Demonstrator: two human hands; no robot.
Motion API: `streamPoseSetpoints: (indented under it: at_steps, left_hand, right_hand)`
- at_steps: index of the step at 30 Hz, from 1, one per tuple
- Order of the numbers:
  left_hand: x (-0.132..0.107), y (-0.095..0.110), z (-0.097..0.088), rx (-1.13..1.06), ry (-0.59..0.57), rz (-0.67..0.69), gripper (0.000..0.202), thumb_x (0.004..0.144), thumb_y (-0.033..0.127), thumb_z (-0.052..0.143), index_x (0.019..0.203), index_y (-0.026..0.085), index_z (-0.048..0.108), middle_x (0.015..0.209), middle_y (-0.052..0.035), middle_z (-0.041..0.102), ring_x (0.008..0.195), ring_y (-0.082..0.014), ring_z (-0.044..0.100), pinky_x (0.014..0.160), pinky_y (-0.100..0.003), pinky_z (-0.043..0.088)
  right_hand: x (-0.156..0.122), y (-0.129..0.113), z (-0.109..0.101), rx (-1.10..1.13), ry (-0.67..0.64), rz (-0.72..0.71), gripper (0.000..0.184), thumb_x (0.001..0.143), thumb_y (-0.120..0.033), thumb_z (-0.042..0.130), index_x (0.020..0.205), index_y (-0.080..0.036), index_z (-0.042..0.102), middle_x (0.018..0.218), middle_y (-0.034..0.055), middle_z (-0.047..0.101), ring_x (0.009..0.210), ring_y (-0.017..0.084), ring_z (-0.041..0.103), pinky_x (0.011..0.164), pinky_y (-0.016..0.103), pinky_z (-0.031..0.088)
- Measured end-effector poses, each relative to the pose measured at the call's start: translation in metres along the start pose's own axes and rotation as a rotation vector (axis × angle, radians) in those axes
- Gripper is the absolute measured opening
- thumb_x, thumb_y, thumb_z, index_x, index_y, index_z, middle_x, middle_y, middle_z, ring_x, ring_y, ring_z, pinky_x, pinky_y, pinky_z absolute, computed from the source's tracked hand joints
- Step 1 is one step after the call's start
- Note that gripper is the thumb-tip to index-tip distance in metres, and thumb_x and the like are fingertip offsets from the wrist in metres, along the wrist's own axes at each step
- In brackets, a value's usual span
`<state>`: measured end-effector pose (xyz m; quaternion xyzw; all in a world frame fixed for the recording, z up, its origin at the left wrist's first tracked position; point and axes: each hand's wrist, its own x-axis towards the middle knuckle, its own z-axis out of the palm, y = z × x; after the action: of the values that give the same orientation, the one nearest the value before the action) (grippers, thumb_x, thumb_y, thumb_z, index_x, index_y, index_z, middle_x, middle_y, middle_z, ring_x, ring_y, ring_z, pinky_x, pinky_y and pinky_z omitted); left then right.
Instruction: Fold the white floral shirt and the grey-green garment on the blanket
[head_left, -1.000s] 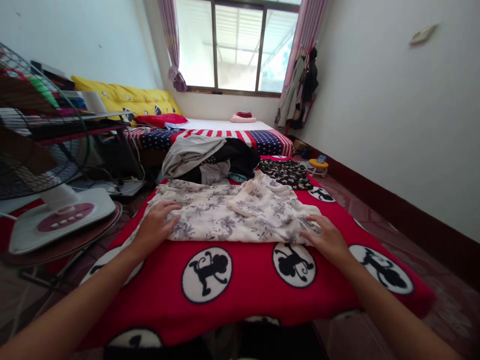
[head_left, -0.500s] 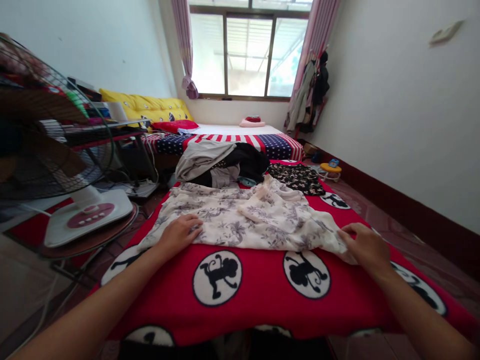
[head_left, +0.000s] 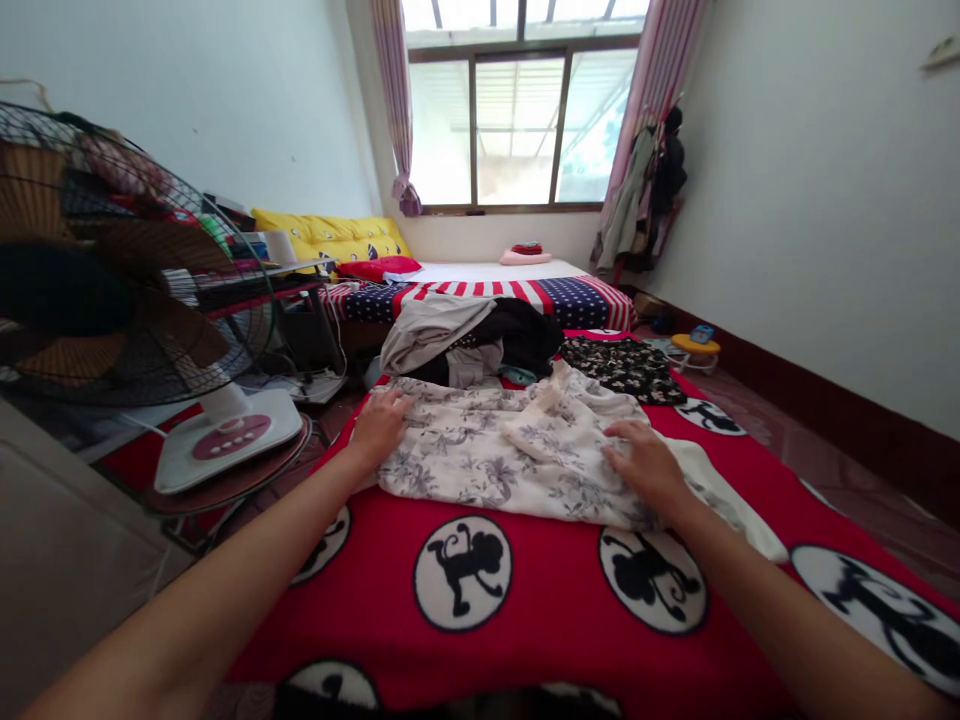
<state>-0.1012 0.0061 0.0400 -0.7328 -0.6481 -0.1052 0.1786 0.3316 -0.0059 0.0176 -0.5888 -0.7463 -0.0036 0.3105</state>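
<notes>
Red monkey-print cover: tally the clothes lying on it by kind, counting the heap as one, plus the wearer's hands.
White floral garment: 1
Black floral garment: 1
Heap of clothes: 1
Left hand and right hand: 2
Total: 5

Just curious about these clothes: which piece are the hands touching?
The white floral garment, spread nearest the person, with the left hand and right hand on it. The dark floral garment and grey-and-black pile lie farther back, untouched.

A bed (head_left: 487, 272), red pillow (head_left: 375, 268) and curtains (head_left: 391, 90) show a home bedroom.
</notes>
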Motion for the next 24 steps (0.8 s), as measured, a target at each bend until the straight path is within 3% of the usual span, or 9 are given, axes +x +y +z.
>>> streamPoseSetpoints:
  at_steps: [4, 8, 10, 11, 13, 15, 18, 22, 24]
  left_hand:
    - [0.015, 0.008, 0.007, 0.042, -0.067, 0.099, 0.025, 0.081, 0.017, 0.056, 0.100, 0.020, 0.073, 0.116, -0.0135, 0.064, 0.113, -0.0318, 0.055, 0.094, -0.043, 0.042]
    - [0.021, 0.009, 0.009, 0.024, -0.054, 0.108, 0.024, 0.081, 0.012, 0.052, 0.076, 0.018, 0.074, 0.095, -0.0131, 0.070, 0.101, -0.0314, 0.061, 0.087, -0.042, 0.044]
    - [0.022, 0.006, 0.006, 0.008, -0.027, 0.106, 0.025, 0.083, 0.014, 0.049, 0.078, 0.017, 0.074, 0.095, -0.0125, 0.071, 0.099, -0.0301, 0.062, 0.086, -0.041, 0.044]
    - [0.022, 0.004, 0.003, -0.006, -0.010, 0.105, 0.026, 0.085, 0.017, 0.048, 0.081, 0.017, 0.074, 0.098, -0.0120, 0.071, 0.099, -0.0292, 0.062, 0.086, -0.040, 0.045]
    - [0.022, -0.001, -0.006, -0.089, 0.042, 0.117, 0.028, 0.088, 0.023, 0.045, 0.088, 0.017, 0.073, 0.101, -0.0107, 0.071, 0.100, -0.0270, 0.062, 0.088, -0.038, 0.045]
    - [0.021, -0.008, -0.019, -0.253, 0.104, 0.150, 0.031, 0.090, 0.030, 0.043, 0.088, 0.017, 0.071, 0.102, -0.0097, 0.071, 0.100, -0.0250, 0.062, 0.090, -0.035, 0.044]
    - [0.013, -0.017, -0.044, -0.506, 0.127, 0.148, 0.035, 0.091, 0.041, 0.041, 0.087, 0.017, 0.067, 0.093, -0.0066, 0.070, 0.089, -0.0214, 0.063, 0.082, -0.030, 0.045]
    - [-0.006, -0.024, -0.076, -0.661, 0.066, 0.043, 0.040, 0.090, 0.050, 0.040, 0.080, 0.018, 0.062, 0.070, 0.0004, 0.061, 0.068, -0.0157, 0.054, 0.063, -0.023, 0.040]
    - [-0.019, -0.026, -0.087, -0.720, 0.025, 0.013, 0.042, 0.088, 0.052, 0.042, 0.074, 0.017, 0.060, 0.065, 0.0014, 0.056, 0.065, -0.0144, 0.050, 0.059, -0.022, 0.038]
  right_hand:
    - [0.020, -0.020, 0.026, -0.131, -0.166, 0.111, 0.060, 0.077, -0.038, 0.065, 0.130, -0.014, 0.051, 0.131, 0.0166, 0.053, 0.120, 0.031, 0.051, 0.100, 0.038, 0.040]
    - [0.035, -0.029, 0.039, -0.197, -0.160, 0.221, 0.086, 0.075, -0.039, 0.068, 0.146, -0.009, 0.030, 0.136, 0.0209, 0.048, 0.125, 0.033, 0.047, 0.098, 0.038, 0.040]
    - [0.042, -0.027, 0.039, -0.173, -0.137, 0.279, 0.082, 0.075, -0.036, 0.069, 0.144, -0.009, 0.035, 0.130, 0.0205, 0.054, 0.120, 0.033, 0.051, 0.094, 0.038, 0.041]
    - [0.046, -0.025, 0.038, -0.135, -0.139, 0.310, 0.073, 0.074, -0.034, 0.069, 0.139, -0.011, 0.044, 0.122, 0.0189, 0.059, 0.115, 0.032, 0.055, 0.090, 0.037, 0.043]
    - [0.050, -0.022, 0.034, -0.035, -0.157, 0.352, 0.042, 0.074, -0.030, 0.066, 0.113, -0.015, 0.065, 0.100, 0.0132, 0.068, 0.100, 0.030, 0.063, 0.082, 0.035, 0.045]
    - [0.052, -0.019, 0.028, 0.029, -0.161, 0.353, 0.017, 0.076, -0.030, 0.061, 0.084, -0.017, 0.070, 0.083, 0.0079, 0.069, 0.088, 0.026, 0.064, 0.076, 0.032, 0.045]
    - [0.049, -0.018, 0.016, 0.216, -0.033, 0.326, 0.020, 0.077, -0.036, 0.056, 0.071, -0.019, 0.063, 0.081, 0.0032, 0.067, 0.084, 0.021, 0.063, 0.072, 0.027, 0.044]
    - [0.035, -0.026, -0.015, 0.866, 0.239, 0.366, 0.023, 0.068, -0.042, 0.060, 0.065, -0.020, 0.054, 0.064, -0.0025, 0.058, 0.063, 0.015, 0.054, 0.056, 0.024, 0.041]
    - [0.023, -0.030, -0.034, 1.077, 0.257, 0.400, 0.024, 0.062, -0.041, 0.066, 0.066, -0.021, 0.052, 0.061, -0.0040, 0.054, 0.057, 0.013, 0.049, 0.051, 0.023, 0.038]
